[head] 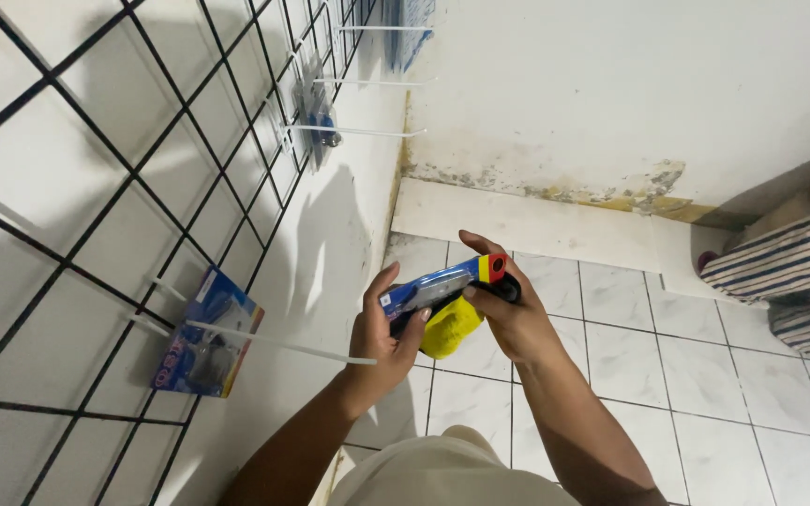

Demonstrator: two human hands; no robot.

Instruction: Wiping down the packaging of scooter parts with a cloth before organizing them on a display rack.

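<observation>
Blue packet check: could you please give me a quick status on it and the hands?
Left hand and right hand both grip the blue packet. Yellow cloth beneath it. White wire hook juts out close by.

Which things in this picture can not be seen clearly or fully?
- Head view: the item inside the blue blister pack is hidden by the left hand and right hand.
- The yellow cloth is mostly covered by the pack and both hands.
- The hanging blue card pack shows dark contents, too blurred to name.
- The far packs on the wire grid are too small.
- The striped fabric is cut off by the right edge.
</observation>
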